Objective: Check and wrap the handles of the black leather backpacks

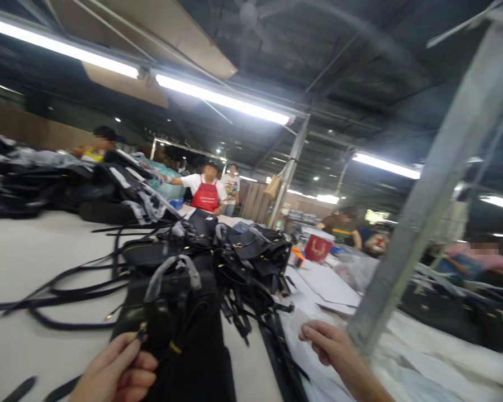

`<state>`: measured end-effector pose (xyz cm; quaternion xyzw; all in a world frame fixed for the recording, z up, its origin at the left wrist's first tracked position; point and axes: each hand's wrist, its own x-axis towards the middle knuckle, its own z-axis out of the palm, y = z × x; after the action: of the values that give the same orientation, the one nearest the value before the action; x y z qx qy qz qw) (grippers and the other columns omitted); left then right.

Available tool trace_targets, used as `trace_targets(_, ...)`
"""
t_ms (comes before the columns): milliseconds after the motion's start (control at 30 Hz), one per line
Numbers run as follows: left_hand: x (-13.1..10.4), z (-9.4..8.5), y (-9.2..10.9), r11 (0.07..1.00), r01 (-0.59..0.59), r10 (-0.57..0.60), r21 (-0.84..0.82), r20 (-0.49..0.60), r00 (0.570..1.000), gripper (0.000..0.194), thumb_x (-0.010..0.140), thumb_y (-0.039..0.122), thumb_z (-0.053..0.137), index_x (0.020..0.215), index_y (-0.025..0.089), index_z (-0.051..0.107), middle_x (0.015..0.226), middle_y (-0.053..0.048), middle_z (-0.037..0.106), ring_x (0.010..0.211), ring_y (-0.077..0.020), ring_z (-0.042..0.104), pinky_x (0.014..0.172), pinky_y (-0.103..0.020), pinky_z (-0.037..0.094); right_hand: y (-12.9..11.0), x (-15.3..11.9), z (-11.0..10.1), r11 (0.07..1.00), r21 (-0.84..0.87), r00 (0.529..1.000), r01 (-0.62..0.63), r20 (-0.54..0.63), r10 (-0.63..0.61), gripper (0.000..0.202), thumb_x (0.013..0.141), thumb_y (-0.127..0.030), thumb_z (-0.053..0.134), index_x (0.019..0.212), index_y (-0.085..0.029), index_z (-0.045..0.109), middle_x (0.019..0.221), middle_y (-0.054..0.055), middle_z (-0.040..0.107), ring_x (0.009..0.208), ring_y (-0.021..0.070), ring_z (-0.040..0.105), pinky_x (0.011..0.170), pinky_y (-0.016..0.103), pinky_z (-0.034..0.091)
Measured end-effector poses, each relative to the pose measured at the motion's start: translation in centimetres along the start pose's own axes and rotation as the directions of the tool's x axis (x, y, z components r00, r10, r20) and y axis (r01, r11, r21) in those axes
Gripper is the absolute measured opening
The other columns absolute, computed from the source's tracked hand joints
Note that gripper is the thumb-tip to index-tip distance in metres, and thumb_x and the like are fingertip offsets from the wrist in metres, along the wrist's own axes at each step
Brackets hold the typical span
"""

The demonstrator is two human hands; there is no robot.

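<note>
Bags on pale table (pixel 42 245), tube-lit workshop.

Left hand (pixel 115 368): bare, fingers (pixel 140 377) slim with rounded tips; back of the hand, behind the fingers, cut by frame edge. Right hand (pixel 331 343): also bare, similar slim fingers (pixel 316 335). Behind those fingers: bare wrist (pixel 354 365), then bare forearm (pixel 371 385) out to frame edge. Nails and fine skin detail too blurred to read.
</note>
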<state>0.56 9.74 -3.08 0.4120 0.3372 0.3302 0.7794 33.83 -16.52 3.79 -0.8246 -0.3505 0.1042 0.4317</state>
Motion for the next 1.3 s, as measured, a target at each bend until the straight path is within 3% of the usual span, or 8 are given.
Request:
trace_targets(100, -1.9, 1.3, 1.3, 0.999, -0.027, 0.025, 0.029, 0.051, 0.998, 0.052, 0.059, 0.054, 0.079, 0.075, 0.021, 0.042, 0.056, 0.002, 0.066, 0.044, -0.0086, 0.058, 0.039, -0.013, 0.041, -5.0, -1.8, 4.8, 0.951, 0.308, 0.959, -0.010, 0.273, -0.078, 0.046, 0.072, -0.063, 0.063, 0.070, -0.017, 0.060, 0.054, -0.006, 0.045, 0.046, 0.0069, 0.035, 0.043, 0.020, 0.027)
trace_targets(233, -2.4, 1.5, 2.0, 0.999, -0.005, 0.004, 0.048, 0.021, 1.000, 0.042, 0.066, 0.049, 0.069, 0.071, 0.022, 0.038, 0.064, 0.000, 0.068, 0.052, -0.0096, 0.063, 0.047, -0.016, 0.047, -13.1, -4.3, 12.1, 0.865, 0.500, 0.809, 0.044, 0.491, -0.325, 0.041, 0.068, -0.056, 0.071, 0.066, -0.017, 0.056, 0.059, -0.004, 0.051, 0.057, 0.0103, 0.050, 0.054, 0.020, 0.044)
trace_targets(367, -2.1, 0.9, 1.9, 0.992, -0.063, 0.063, 0.107, 0.001, 0.998, 0.031, 0.067, 0.045, 0.064, 0.070, 0.021, 0.045, 0.053, 0.004, 0.059, 0.040, -0.0074, 0.052, 0.036, -0.015, 0.037, -18.6, -5.3, 18.4, 0.904, 0.428, 0.770, 0.020, 0.570, -0.287, 0.018, 0.065, -0.028, 0.068, 0.072, -0.019, 0.054, 0.066, -0.002, 0.061, 0.065, 0.0158, 0.065, 0.056, 0.023, 0.053)
trace_targets(500, -1.5, 0.3, 1.8, 0.976, -0.088, 0.098, 0.197, -0.038, 0.994, 0.024, 0.068, 0.042, 0.059, 0.067, 0.020, 0.048, 0.041, 0.005, 0.051, 0.033, -0.0072, 0.043, 0.030, -0.015, 0.025, -18.7, -3.8, 22.4, 0.980, 0.186, 0.755, 0.074, 0.632, -0.177, 0.004, 0.071, -0.017, 0.052, 0.072, -0.017, 0.055, 0.055, -0.003, 0.060, 0.049, 0.0125, 0.062, 0.043, 0.019, 0.050)
trace_targets(667, -1.4, 0.0, 1.7, 0.956, -0.096, 0.124, 0.275, -0.085, 0.989, 0.019, 0.071, 0.037, 0.052, 0.066, 0.019, 0.050, 0.045, 0.003, 0.053, 0.041, -0.0101, 0.051, 0.031, -0.015, 0.024, -17.3, -2.4, 23.7, 1.000, 0.010, 0.754, 0.024, 0.657, -0.025, 0.022, 0.079, -0.015, 0.041, 0.062, -0.017, 0.054, 0.049, -0.002, 0.058, 0.033, 0.0109, 0.055, 0.030, 0.018, 0.044)
trace_targets(900, -1.6, 0.0, 1.7, 0.955, -0.071, 0.104, 0.287, -0.101, 0.989, 0.022, 0.063, 0.041, 0.051, 0.062, 0.019, 0.049, 0.060, -0.001, 0.053, 0.063, -0.0149, 0.057, 0.035, -0.016, 0.030, -18.2, -2.8, 23.5, 0.995, -0.103, 0.748, -0.014, 0.659, 0.079, 0.028, 0.077, -0.011, 0.042, 0.052, -0.017, 0.051, 0.038, -0.002, 0.054, 0.023, 0.0086, 0.045, 0.024, 0.016, 0.036)
trace_targets(1133, -1.1, 0.0, 1.2, 0.949, -0.075, 0.123, 0.305, -0.142, 0.982, 0.023, 0.061, 0.041, 0.054, 0.056, 0.020, 0.047, 0.051, 0.005, 0.041, 0.042, -0.0074, 0.036, 0.035, -0.019, 0.024, -17.8, -2.9, 25.1, 0.999, 0.008, 0.764, -0.042, 0.644, 0.027, 0.030, 0.088, -0.017, 0.033, 0.065, -0.016, 0.054, 0.048, -0.003, 0.058, 0.028, 0.0051, 0.043, 0.027, 0.014, 0.032)
trace_targets(1300, -0.9, 0.1, 0.8, 0.935, -0.072, 0.143, 0.347, -0.185, 0.972, 0.018, 0.065, 0.029, 0.055, 0.052, 0.018, 0.048, 0.049, 0.004, 0.046, 0.036, -0.0050, 0.032, 0.034, -0.020, 0.019, -17.2, -3.1, 26.0, 0.997, 0.036, 0.765, -0.067, 0.643, 0.028, 0.037, 0.093, -0.020, 0.028, 0.061, -0.018, 0.048, 0.041, -0.006, 0.049, 0.026, 0.0043, 0.035, 0.027, 0.014, 0.026)
